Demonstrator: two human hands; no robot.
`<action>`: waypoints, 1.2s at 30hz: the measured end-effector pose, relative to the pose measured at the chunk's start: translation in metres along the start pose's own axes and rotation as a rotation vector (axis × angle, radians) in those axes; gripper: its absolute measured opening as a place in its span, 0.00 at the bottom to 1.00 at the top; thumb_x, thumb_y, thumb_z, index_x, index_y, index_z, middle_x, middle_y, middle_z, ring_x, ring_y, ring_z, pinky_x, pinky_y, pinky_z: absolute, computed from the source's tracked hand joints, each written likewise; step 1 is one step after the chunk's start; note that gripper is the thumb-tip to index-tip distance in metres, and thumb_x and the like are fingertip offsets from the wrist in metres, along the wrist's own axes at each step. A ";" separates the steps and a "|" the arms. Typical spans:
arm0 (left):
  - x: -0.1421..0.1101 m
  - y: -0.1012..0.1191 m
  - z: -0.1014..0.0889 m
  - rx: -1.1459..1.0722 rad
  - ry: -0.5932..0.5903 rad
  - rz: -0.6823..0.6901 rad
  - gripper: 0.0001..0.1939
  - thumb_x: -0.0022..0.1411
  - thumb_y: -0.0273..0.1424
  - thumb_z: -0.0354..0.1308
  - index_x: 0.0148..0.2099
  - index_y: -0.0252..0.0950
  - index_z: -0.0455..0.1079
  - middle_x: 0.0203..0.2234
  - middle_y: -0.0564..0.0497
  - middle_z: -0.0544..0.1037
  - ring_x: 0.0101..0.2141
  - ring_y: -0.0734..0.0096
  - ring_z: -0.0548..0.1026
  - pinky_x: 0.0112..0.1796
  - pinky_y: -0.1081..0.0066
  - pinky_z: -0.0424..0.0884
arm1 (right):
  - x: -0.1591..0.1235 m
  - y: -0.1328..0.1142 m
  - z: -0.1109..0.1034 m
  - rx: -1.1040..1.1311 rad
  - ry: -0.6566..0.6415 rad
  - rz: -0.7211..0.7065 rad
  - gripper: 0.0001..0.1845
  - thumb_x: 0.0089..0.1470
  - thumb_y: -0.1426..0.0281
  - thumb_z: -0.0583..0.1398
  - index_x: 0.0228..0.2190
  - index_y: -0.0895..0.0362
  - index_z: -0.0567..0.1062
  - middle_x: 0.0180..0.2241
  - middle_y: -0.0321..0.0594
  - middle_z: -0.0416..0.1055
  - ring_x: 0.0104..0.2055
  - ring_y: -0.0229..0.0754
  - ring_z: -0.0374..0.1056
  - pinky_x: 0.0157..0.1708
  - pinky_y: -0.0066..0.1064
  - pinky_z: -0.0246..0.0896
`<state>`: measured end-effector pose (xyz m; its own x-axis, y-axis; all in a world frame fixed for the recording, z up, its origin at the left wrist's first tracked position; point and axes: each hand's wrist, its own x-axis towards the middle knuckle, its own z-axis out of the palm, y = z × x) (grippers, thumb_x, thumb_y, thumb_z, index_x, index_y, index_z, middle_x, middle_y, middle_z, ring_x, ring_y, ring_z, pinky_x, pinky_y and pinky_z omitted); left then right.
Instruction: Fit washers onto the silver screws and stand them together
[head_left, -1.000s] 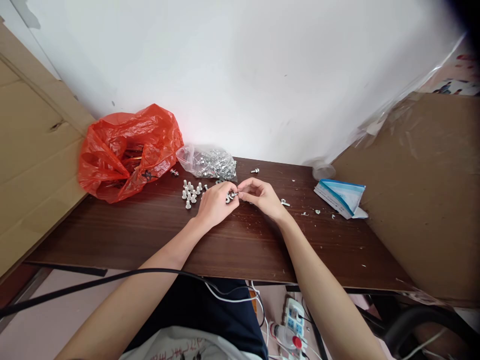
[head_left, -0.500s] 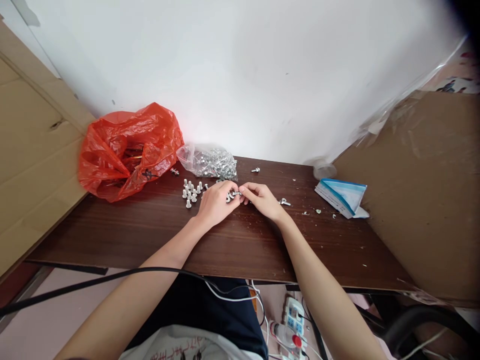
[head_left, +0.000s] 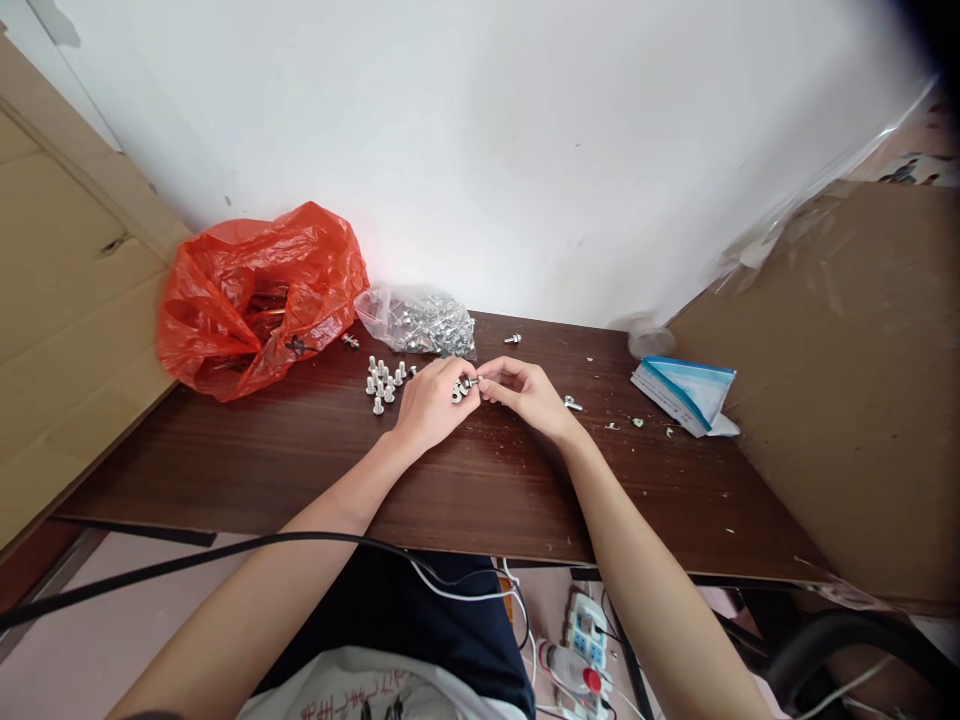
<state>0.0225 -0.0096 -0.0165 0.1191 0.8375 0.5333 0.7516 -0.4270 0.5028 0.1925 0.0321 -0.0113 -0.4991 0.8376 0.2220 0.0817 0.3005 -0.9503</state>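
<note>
Over the middle of the dark wooden table, my left hand (head_left: pixel 435 404) is closed around a small metal bolt (head_left: pixel 470 382). My right hand (head_left: pixel 523 395) meets it from the other side, thumb and forefinger pinched at the bolt's end. Whatever sits right between those right fingertips is too small to make out clearly. Beside my left hand, several silvery bolts (head_left: pixel 380 386) stand on their heads in a cluster. A clear plastic bag of small metal hardware (head_left: pixel 427 324) lies just behind my hands. To the right of my right hand rests a loose bolt (head_left: pixel 572 404).
A red plastic bag (head_left: pixel 262 300) stands at the back left. Another bolt (head_left: pixel 512 340) lies near the wall. On the right are a blue-and-white packet (head_left: pixel 684 392) and a clear round container (head_left: pixel 650 338). Cardboard flanks both sides. A black cable (head_left: pixel 225 552) crosses in front.
My right thumb and fingers have shifted slightly at the bolt's end, and a bit more of the bolt shows. My left hand stays in place.
</note>
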 end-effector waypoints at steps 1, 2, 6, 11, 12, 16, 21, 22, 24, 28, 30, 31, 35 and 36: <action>0.000 0.000 0.000 0.000 0.002 -0.001 0.04 0.59 0.29 0.55 0.38 0.37 0.69 0.34 0.52 0.77 0.31 0.72 0.71 0.32 0.72 0.63 | 0.000 0.000 0.000 0.008 0.001 -0.004 0.18 0.47 0.56 0.67 0.35 0.56 0.76 0.33 0.39 0.75 0.32 0.39 0.69 0.36 0.35 0.67; 0.000 0.000 0.000 0.000 0.004 -0.002 0.04 0.59 0.28 0.55 0.38 0.37 0.69 0.34 0.52 0.77 0.31 0.72 0.71 0.32 0.72 0.63 | 0.000 0.000 0.000 0.017 0.000 -0.009 0.18 0.47 0.57 0.67 0.35 0.56 0.76 0.33 0.40 0.75 0.33 0.39 0.69 0.37 0.35 0.67; 0.000 0.001 0.000 0.004 0.013 0.000 0.03 0.58 0.28 0.55 0.37 0.37 0.69 0.33 0.52 0.77 0.30 0.72 0.71 0.32 0.71 0.63 | 0.000 0.001 0.000 0.061 0.011 -0.021 0.16 0.47 0.60 0.68 0.36 0.56 0.76 0.37 0.40 0.75 0.37 0.40 0.70 0.41 0.35 0.67; 0.000 0.002 0.001 0.010 0.018 0.008 0.02 0.59 0.28 0.55 0.36 0.37 0.69 0.32 0.52 0.77 0.29 0.72 0.71 0.31 0.71 0.63 | 0.001 0.002 0.000 0.110 0.056 -0.023 0.15 0.49 0.62 0.67 0.38 0.55 0.75 0.37 0.40 0.75 0.38 0.40 0.71 0.38 0.34 0.67; 0.000 0.002 0.001 0.009 0.019 0.009 0.02 0.59 0.28 0.55 0.36 0.37 0.69 0.32 0.52 0.77 0.29 0.73 0.71 0.31 0.71 0.63 | 0.001 0.002 0.000 0.114 0.062 -0.025 0.15 0.49 0.62 0.66 0.38 0.55 0.75 0.36 0.40 0.75 0.38 0.40 0.71 0.38 0.34 0.67; 0.000 0.002 0.001 0.002 0.008 0.009 0.02 0.59 0.27 0.55 0.36 0.37 0.69 0.32 0.52 0.77 0.29 0.73 0.71 0.31 0.72 0.62 | 0.001 -0.001 -0.001 0.101 0.087 -0.037 0.13 0.50 0.63 0.66 0.37 0.55 0.75 0.35 0.40 0.76 0.39 0.41 0.72 0.43 0.36 0.66; 0.000 0.003 0.001 0.006 0.000 0.004 0.03 0.58 0.27 0.55 0.36 0.37 0.69 0.32 0.52 0.77 0.28 0.73 0.70 0.30 0.72 0.61 | 0.000 -0.003 -0.002 0.103 0.112 -0.043 0.12 0.50 0.63 0.66 0.36 0.56 0.76 0.33 0.40 0.76 0.38 0.40 0.72 0.45 0.38 0.66; 0.000 0.003 0.001 0.007 -0.001 0.005 0.03 0.58 0.26 0.55 0.36 0.37 0.69 0.32 0.52 0.77 0.28 0.73 0.70 0.30 0.72 0.61 | 0.000 -0.003 -0.002 0.104 0.115 -0.045 0.12 0.50 0.63 0.66 0.36 0.56 0.76 0.33 0.39 0.76 0.38 0.40 0.72 0.45 0.38 0.66; 0.000 0.003 0.001 0.006 -0.005 0.007 0.03 0.58 0.26 0.55 0.36 0.37 0.69 0.32 0.52 0.77 0.28 0.73 0.70 0.30 0.72 0.61 | -0.001 -0.004 -0.002 0.106 0.118 -0.050 0.12 0.50 0.63 0.66 0.35 0.56 0.76 0.32 0.39 0.76 0.37 0.40 0.72 0.45 0.37 0.66; 0.000 0.003 0.000 0.017 -0.016 -0.001 0.02 0.58 0.27 0.55 0.35 0.36 0.69 0.32 0.52 0.77 0.28 0.73 0.70 0.30 0.71 0.61 | -0.001 -0.005 -0.003 0.107 0.110 -0.058 0.11 0.50 0.64 0.66 0.35 0.56 0.76 0.32 0.38 0.76 0.37 0.40 0.72 0.43 0.36 0.66; 0.000 0.003 0.000 0.022 -0.019 -0.006 0.02 0.59 0.27 0.55 0.35 0.36 0.69 0.32 0.52 0.77 0.28 0.73 0.70 0.30 0.71 0.60 | -0.001 -0.005 -0.003 0.103 0.101 -0.058 0.11 0.50 0.64 0.65 0.35 0.56 0.76 0.31 0.39 0.76 0.36 0.40 0.72 0.41 0.36 0.66; 0.000 0.003 0.000 0.021 -0.020 -0.007 0.02 0.59 0.27 0.55 0.35 0.36 0.69 0.32 0.52 0.77 0.28 0.73 0.70 0.30 0.71 0.60 | -0.001 -0.005 -0.003 0.100 0.094 -0.056 0.11 0.51 0.64 0.65 0.35 0.56 0.76 0.31 0.39 0.76 0.36 0.40 0.72 0.41 0.35 0.66; 0.001 0.002 0.001 0.008 -0.016 -0.007 0.02 0.58 0.27 0.56 0.36 0.37 0.69 0.32 0.52 0.77 0.27 0.74 0.69 0.30 0.72 0.61 | -0.001 -0.005 -0.003 0.080 0.061 -0.049 0.11 0.52 0.63 0.64 0.36 0.56 0.75 0.29 0.38 0.76 0.34 0.39 0.71 0.37 0.34 0.65; 0.001 0.001 0.001 0.006 -0.013 -0.008 0.02 0.58 0.27 0.56 0.36 0.37 0.69 0.32 0.52 0.77 0.27 0.74 0.69 0.30 0.72 0.61 | -0.001 -0.005 -0.003 0.070 0.058 -0.048 0.12 0.52 0.63 0.64 0.36 0.56 0.75 0.29 0.38 0.76 0.33 0.39 0.71 0.36 0.34 0.65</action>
<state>0.0240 -0.0091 -0.0160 0.1211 0.8453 0.5203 0.7564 -0.4180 0.5031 0.1952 0.0308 -0.0066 -0.4504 0.8486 0.2775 -0.0020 0.3099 -0.9508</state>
